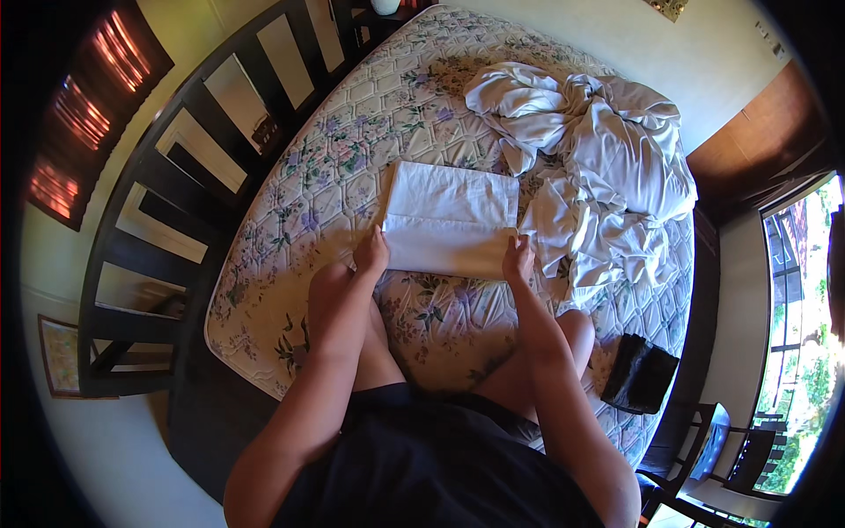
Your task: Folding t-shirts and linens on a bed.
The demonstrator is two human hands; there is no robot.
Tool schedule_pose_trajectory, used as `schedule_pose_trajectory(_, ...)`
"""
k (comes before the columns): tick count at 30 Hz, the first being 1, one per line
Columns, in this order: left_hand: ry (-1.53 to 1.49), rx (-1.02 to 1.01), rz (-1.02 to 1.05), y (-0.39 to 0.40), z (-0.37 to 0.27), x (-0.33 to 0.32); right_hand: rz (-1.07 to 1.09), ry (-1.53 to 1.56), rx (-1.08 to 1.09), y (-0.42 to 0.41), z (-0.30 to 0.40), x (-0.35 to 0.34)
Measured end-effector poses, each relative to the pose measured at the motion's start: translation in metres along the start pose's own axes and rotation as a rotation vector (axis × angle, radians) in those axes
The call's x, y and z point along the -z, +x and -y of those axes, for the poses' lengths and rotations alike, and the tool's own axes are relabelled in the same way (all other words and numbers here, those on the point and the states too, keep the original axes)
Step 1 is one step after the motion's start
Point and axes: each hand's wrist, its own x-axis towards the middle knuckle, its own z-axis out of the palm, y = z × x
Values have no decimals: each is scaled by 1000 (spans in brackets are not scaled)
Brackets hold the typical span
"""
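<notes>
A white cloth, folded into a rectangle, lies on the floral quilted mattress in front of my knees. Its near part is folded over, with an edge running across the middle. My left hand grips the cloth at its left side, thumb on top. At the right side my right hand pinches the same near part. The fingers under the fabric are hidden. Just right of the folded cloth rests a crumpled heap of white bedding, whose lower folds come close to my right hand.
A folded black cloth lies on the mattress by my right knee. A dark slatted wooden bed frame end stands along the left. To the right are a bright window and a dark wooden chair. A pale wall borders the far side.
</notes>
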Motion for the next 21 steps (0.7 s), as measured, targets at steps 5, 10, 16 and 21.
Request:
schedule_pose_trajectory(5, 21, -121, -195, -16, -5, 15, -220, -13, 189, -20, 10, 16)
schedule_pose_trajectory(10, -106, -850, -487, -35, -31, 14, -175, -76, 710, -46, 55, 14)
schedule_pose_trajectory(16, 176, -1002, -72, -43, -42, -17, 168, -469, 910, -49, 71, -25)
schedule_pose_trajectory(21, 273, -918, -43, -28, -19, -13, 95, -529, 603, -48, -5, 9)
